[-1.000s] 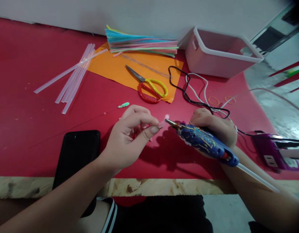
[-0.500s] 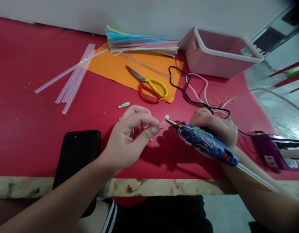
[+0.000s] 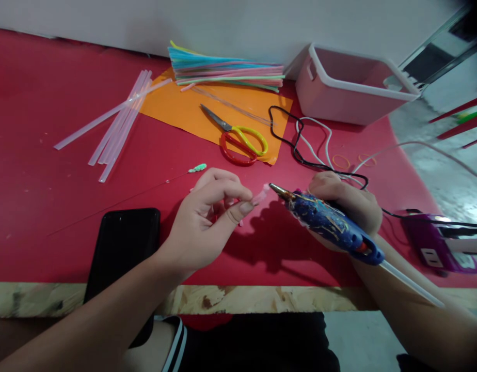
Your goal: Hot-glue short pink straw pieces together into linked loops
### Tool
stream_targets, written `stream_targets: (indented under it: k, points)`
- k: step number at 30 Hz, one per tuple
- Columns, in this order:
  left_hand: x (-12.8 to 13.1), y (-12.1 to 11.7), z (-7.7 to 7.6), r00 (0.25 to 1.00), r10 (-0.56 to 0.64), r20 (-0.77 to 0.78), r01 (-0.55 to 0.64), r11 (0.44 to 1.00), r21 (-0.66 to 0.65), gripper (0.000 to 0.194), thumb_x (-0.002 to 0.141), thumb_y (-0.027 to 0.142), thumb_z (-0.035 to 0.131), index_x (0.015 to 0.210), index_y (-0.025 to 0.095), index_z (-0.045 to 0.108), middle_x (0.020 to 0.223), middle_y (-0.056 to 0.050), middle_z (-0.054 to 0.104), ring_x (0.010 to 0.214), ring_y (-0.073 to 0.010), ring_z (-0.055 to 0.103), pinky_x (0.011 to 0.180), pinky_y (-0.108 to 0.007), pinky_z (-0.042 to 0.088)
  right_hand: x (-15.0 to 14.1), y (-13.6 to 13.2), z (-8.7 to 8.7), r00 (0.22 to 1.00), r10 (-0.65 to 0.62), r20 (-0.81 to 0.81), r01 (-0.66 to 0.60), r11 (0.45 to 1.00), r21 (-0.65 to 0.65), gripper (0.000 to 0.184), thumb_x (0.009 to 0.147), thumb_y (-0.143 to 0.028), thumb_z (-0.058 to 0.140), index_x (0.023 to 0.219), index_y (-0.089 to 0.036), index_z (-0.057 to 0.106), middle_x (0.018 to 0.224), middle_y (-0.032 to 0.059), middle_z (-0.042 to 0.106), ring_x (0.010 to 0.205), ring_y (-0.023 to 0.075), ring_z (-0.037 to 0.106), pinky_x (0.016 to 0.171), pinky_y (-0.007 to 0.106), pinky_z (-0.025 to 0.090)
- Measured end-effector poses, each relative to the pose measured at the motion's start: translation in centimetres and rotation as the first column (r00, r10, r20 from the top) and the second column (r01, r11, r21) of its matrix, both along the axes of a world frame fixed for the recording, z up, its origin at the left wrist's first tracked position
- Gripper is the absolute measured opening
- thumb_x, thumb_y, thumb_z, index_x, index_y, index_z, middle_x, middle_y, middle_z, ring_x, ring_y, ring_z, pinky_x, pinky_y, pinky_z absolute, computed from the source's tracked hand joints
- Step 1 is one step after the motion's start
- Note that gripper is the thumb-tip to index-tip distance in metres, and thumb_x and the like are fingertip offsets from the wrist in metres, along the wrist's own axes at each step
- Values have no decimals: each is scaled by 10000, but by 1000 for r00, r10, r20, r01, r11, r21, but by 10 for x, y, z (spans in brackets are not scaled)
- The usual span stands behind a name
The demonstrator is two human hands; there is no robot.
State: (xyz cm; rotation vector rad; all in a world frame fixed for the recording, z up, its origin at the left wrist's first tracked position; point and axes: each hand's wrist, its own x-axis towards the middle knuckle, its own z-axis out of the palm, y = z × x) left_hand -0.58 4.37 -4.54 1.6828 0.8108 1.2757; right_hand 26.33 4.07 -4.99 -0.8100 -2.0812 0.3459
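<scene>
Between thumb and forefinger, my left hand point(image 3: 211, 219) pinches a short pink pipe cleaner point(image 3: 260, 196), whose fuzzy tip points right. My right hand point(image 3: 347, 201) is wrapped round a blue hot glue gun point(image 3: 323, 217) smeared with dried glue, a clear stick jutting from its back end. The metal nozzle is very close to the pink tip; whether they touch I cannot tell. Behind my left hand lies a thin wire with a green fuzzy end point(image 3: 197, 168). Part of the pink piece is hidden by my fingers.
Scissors point(image 3: 238, 139) rest on an orange sheet point(image 3: 164, 111), with a bundle of pipe cleaners point(image 3: 226, 67) behind. Glue sticks point(image 3: 120, 124) lie left, and a black phone point(image 3: 124, 248) overhangs the front edge. A pink bin point(image 3: 331, 98), cables point(image 3: 296, 150) and a purple power strip point(image 3: 435, 248) are right.
My right hand has shifted the glue gun slightly to the right, and its nozzle has drawn a little away along the pink tip. My left hand stays almost still.
</scene>
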Motion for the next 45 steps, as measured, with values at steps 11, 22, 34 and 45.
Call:
stream_targets:
  k: [11, 22, 34, 45]
  points:
    - [0, -1, 2, 1000, 2, 7, -1, 1000, -31, 108, 909, 126, 665, 871, 224, 686, 886, -21, 595, 805, -141, 574, 647, -256, 489, -7, -4, 7, 999, 34, -5, -34, 996, -78, 81, 943, -278, 628, 980, -225, 677, 753, 26, 640, 680, 180, 572, 720, 388, 450]
    - [2, -2, 2, 997, 72, -14, -73, 994, -78, 81, 910, 165, 665, 843, 210, 669, 826, -12, 593, 733, -135, 586, 599, -255, 493, -1, -1, 3, 1000, 4, 29, -4, 1000, -6, 166, 823, -168, 702, 976, -214, 657, 759, 22, 643, 677, 166, 541, 683, 360, 450]
    - [1, -2, 1, 981, 184, -70, -187, 981, -43, 72, 885, 147, 669, 832, 196, 667, 806, -7, 591, 721, -132, 584, 550, -246, 459, -9, -1, 10, 986, -35, 163, 25, 998, 63, 67, 899, -230, 634, 964, -232, 618, 750, 12, 666, 643, 168, 574, 723, 371, 466]
    - [0, -6, 5, 919, 279, -279, -230, 953, 197, 90, 882, 118, 653, 839, 196, 658, 804, -4, 578, 625, -113, 512, 564, -262, 446, -7, -1, 11, 976, -36, 215, 26, 998, 50, 172, 913, -380, 604, 973, -220, 624, 755, 17, 679, 640, 169, 586, 717, 382, 462]
